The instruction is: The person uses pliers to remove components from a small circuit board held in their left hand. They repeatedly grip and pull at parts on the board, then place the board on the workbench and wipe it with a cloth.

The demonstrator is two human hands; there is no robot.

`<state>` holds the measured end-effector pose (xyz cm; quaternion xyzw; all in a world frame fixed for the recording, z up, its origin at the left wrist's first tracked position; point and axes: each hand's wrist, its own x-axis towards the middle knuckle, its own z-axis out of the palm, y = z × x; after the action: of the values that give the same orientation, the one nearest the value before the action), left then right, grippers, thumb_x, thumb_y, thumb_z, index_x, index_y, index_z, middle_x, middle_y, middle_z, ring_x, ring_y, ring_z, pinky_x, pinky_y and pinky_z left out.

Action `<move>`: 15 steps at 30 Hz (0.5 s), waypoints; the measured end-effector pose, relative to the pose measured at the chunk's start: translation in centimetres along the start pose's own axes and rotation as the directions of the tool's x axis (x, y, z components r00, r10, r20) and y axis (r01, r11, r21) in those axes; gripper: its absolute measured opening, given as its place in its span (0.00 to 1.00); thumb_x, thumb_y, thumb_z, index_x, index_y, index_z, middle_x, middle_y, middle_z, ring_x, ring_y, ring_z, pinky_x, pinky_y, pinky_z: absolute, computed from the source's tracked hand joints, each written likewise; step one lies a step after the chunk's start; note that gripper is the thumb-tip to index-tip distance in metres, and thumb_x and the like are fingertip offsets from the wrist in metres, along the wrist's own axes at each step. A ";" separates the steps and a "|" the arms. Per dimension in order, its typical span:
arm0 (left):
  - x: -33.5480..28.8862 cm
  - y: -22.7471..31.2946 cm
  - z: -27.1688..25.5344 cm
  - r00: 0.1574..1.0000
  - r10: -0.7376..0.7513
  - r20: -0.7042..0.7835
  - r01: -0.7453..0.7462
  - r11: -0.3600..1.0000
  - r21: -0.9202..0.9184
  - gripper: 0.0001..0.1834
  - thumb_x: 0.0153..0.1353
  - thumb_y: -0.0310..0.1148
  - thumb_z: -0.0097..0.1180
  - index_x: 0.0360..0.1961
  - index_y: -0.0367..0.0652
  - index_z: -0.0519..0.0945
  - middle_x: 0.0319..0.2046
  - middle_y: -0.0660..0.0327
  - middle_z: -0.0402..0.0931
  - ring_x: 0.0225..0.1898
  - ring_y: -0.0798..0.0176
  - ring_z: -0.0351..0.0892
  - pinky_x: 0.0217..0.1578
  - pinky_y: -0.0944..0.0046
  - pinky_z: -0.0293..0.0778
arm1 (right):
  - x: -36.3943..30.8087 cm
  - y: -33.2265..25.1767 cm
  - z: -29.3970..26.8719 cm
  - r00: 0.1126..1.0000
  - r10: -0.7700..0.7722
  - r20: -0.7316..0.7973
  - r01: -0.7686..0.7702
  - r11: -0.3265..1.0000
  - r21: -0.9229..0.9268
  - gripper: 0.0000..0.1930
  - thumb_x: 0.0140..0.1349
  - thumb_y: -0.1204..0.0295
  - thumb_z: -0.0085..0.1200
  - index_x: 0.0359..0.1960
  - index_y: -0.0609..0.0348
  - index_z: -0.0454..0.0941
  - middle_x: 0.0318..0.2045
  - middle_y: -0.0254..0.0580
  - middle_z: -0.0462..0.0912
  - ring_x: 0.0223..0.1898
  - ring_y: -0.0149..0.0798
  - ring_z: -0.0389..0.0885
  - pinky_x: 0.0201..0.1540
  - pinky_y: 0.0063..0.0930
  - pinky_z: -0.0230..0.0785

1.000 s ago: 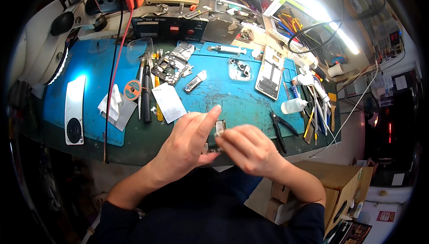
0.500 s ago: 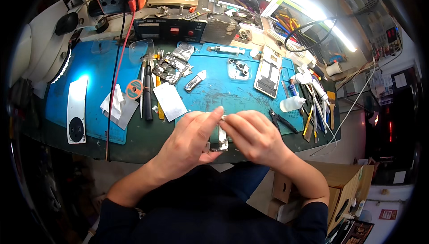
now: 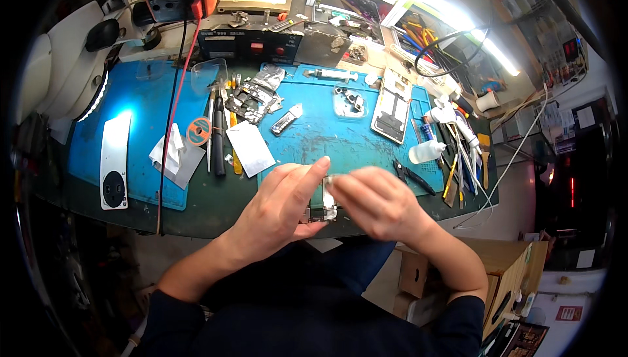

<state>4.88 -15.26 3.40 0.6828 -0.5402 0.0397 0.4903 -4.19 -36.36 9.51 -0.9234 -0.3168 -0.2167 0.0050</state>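
Observation:
My left hand [image 3: 278, 203] is closed round a small phone circuit board [image 3: 318, 214] near the bench's front edge. The thumb points up along one side, and other fingers support the lower end. Down the board runs a bright white or silver strip. Against the strip's upper end is my right hand [image 3: 381, 203], its fingertips pinched together and a little blurred. Something small and pale shows at those fingertips, too small to name. Beyond the hands lie a utility knife [image 3: 286, 119] and a white paper packet [image 3: 250, 148].
On the right are black pliers [image 3: 413, 177], a squeeze bottle [image 3: 426, 152] and a phone housing [image 3: 392, 105]. A small tray of parts [image 3: 350, 102] sits beyond the hands. To the left stand a solder spool [image 3: 199, 131], screwdrivers and a hanging red cable [image 3: 185, 63].
My right hand has shifted slightly right and down, its fingers drawing back from my left thumb. More of the board and its pale strip now shows. The left hand has barely moved.

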 end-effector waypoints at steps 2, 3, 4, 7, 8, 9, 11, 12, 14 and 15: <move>0.0 -0.1 -0.1 1.000 -0.005 0.002 0.005 1.000 0.000 0.59 0.39 0.24 0.77 0.74 0.34 0.58 0.51 0.50 0.75 0.52 0.48 0.75 0.55 0.52 0.74 | 0.2 -0.1 0.3 1.000 0.009 -0.023 -0.008 0.999 0.038 0.14 0.51 0.77 0.63 0.40 0.70 0.83 0.42 0.42 0.78 0.40 0.39 0.82 0.45 0.30 0.79; -0.2 -0.2 -0.1 1.000 -0.015 0.001 0.015 1.000 0.009 0.60 0.39 0.24 0.77 0.75 0.34 0.58 0.51 0.50 0.75 0.52 0.48 0.75 0.55 0.52 0.74 | -0.1 -0.9 0.4 1.000 0.005 -0.007 -0.004 0.998 0.059 0.14 0.52 0.77 0.64 0.40 0.71 0.82 0.42 0.42 0.78 0.41 0.38 0.82 0.45 0.30 0.79; -0.2 -0.2 -0.2 1.000 -0.028 -0.004 0.028 0.999 0.018 0.60 0.39 0.25 0.77 0.75 0.34 0.58 0.52 0.50 0.75 0.52 0.48 0.75 0.55 0.52 0.74 | -0.7 -1.4 0.9 0.999 -0.008 -0.035 0.011 0.996 0.092 0.14 0.52 0.78 0.64 0.40 0.72 0.82 0.42 0.42 0.78 0.41 0.38 0.83 0.45 0.31 0.79; 0.1 0.1 0.1 0.999 -0.035 -0.013 0.035 0.999 -0.031 0.61 0.38 0.25 0.78 0.75 0.34 0.57 0.51 0.51 0.76 0.52 0.48 0.75 0.55 0.53 0.73 | -1.4 -1.1 0.6 0.998 -0.058 -0.040 0.062 0.989 0.137 0.14 0.53 0.78 0.65 0.40 0.73 0.82 0.42 0.42 0.78 0.40 0.39 0.83 0.45 0.31 0.79; 0.0 0.1 0.0 0.999 -0.041 -0.016 0.040 0.999 -0.027 0.61 0.38 0.25 0.78 0.75 0.34 0.57 0.51 0.51 0.76 0.52 0.48 0.75 0.55 0.53 0.73 | -1.2 -0.5 0.2 0.998 -0.058 -0.015 0.060 0.993 0.103 0.14 0.53 0.77 0.65 0.40 0.73 0.82 0.43 0.43 0.78 0.40 0.38 0.83 0.45 0.31 0.80; -0.1 0.0 -0.1 0.999 -0.047 -0.020 0.046 0.999 -0.023 0.61 0.38 0.25 0.78 0.75 0.34 0.57 0.51 0.51 0.76 0.52 0.48 0.75 0.55 0.53 0.73 | -0.6 -0.2 -0.3 0.999 -0.054 -0.008 0.054 0.996 0.074 0.14 0.52 0.77 0.66 0.40 0.72 0.82 0.43 0.43 0.78 0.40 0.38 0.83 0.45 0.30 0.80; 0.0 -0.1 0.0 0.999 -0.050 -0.013 0.050 0.998 -0.026 0.61 0.38 0.25 0.78 0.75 0.34 0.57 0.51 0.52 0.76 0.52 0.48 0.75 0.55 0.53 0.73 | -1.0 -1.7 0.3 0.999 -0.024 -0.027 0.026 0.995 0.097 0.14 0.52 0.77 0.66 0.40 0.72 0.82 0.43 0.43 0.78 0.40 0.37 0.83 0.45 0.29 0.79; 0.0 -0.1 0.0 0.999 -0.051 -0.003 0.051 0.998 -0.027 0.61 0.38 0.25 0.78 0.75 0.34 0.57 0.51 0.52 0.76 0.52 0.48 0.75 0.55 0.52 0.73 | -1.4 -2.4 0.7 0.998 -0.027 -0.051 0.033 0.992 0.120 0.13 0.53 0.77 0.66 0.39 0.72 0.82 0.42 0.43 0.78 0.40 0.37 0.83 0.44 0.29 0.79; 0.0 -0.1 0.0 0.998 -0.056 -0.005 0.056 0.998 -0.014 0.61 0.38 0.25 0.78 0.75 0.35 0.57 0.51 0.52 0.76 0.52 0.48 0.75 0.56 0.52 0.73 | -1.5 -1.9 0.1 0.999 -0.028 -0.015 0.029 0.995 0.098 0.13 0.53 0.77 0.66 0.39 0.72 0.82 0.42 0.42 0.79 0.39 0.38 0.83 0.44 0.29 0.80; 0.0 -0.1 0.0 0.998 -0.056 -0.013 0.056 0.998 -0.008 0.61 0.38 0.25 0.78 0.75 0.35 0.57 0.51 0.52 0.76 0.52 0.48 0.75 0.56 0.52 0.73 | -1.5 -1.6 -0.1 1.000 -0.028 0.003 0.027 0.996 0.086 0.13 0.53 0.77 0.66 0.39 0.72 0.83 0.42 0.42 0.79 0.39 0.38 0.83 0.45 0.30 0.80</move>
<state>4.95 -15.23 3.38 0.6956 -0.5179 0.0284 0.4972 -6.21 -35.97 8.82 -0.9182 -0.3386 -0.2012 0.0412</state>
